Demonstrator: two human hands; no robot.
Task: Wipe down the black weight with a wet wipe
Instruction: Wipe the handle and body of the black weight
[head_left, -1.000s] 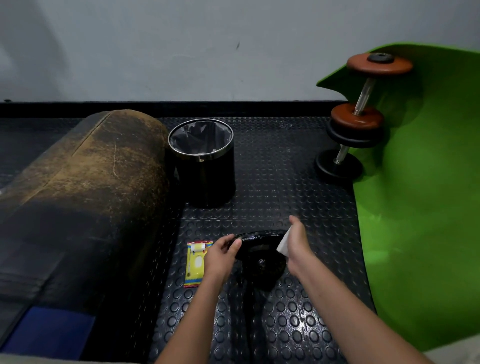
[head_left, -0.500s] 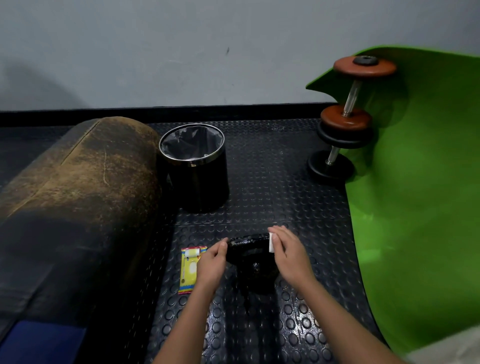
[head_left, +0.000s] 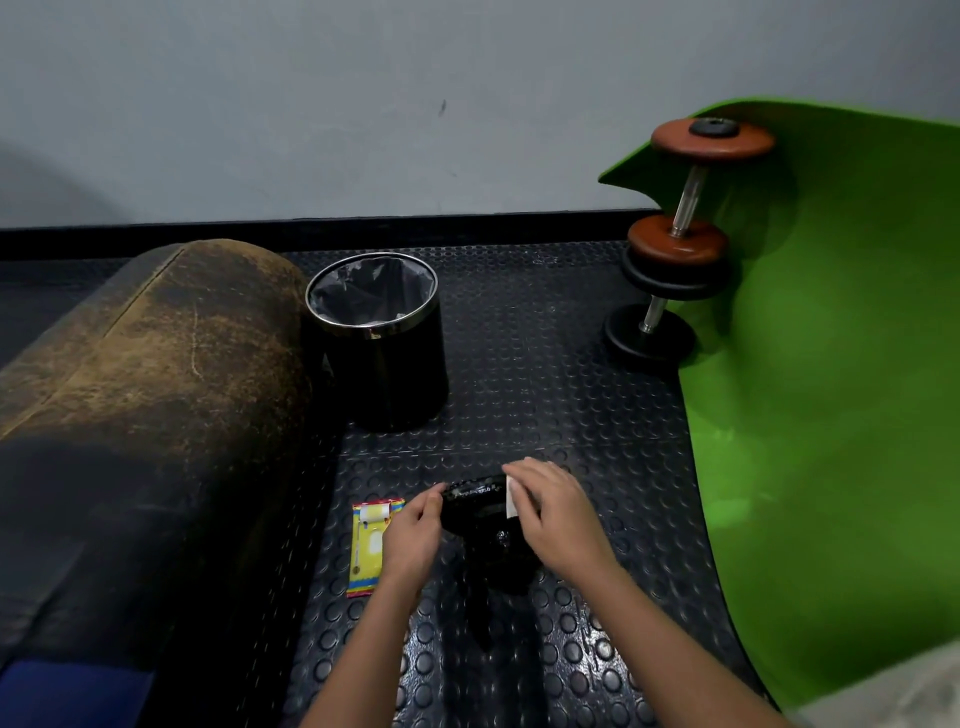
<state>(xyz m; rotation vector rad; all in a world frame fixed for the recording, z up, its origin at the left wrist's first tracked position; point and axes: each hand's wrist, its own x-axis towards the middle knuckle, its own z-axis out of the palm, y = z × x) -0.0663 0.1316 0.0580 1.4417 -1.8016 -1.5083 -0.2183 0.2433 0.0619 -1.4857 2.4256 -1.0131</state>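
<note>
A black weight (head_left: 475, 512) stands tilted on the studded rubber floor (head_left: 571, 415) in front of me. My left hand (head_left: 413, 535) grips its left rim with thumb and fingers. My right hand (head_left: 558, 512) lies over the weight's right side and presses a small white wet wipe (head_left: 511, 498) against the top of the rim. Most of the wipe is hidden under my fingers.
A yellow wipe packet (head_left: 370, 545) lies flat just left of my left hand. A black bin (head_left: 379, 338) with a liner stands behind. A worn brown padded roll (head_left: 145, 389) fills the left. Dumbbells (head_left: 675, 249) lean on a green mat (head_left: 831, 389) at right.
My right hand has swung from the weight's right edge up over its top, carrying the wipe leftward along the rim. My left hand keeps its hold on the left rim.
</note>
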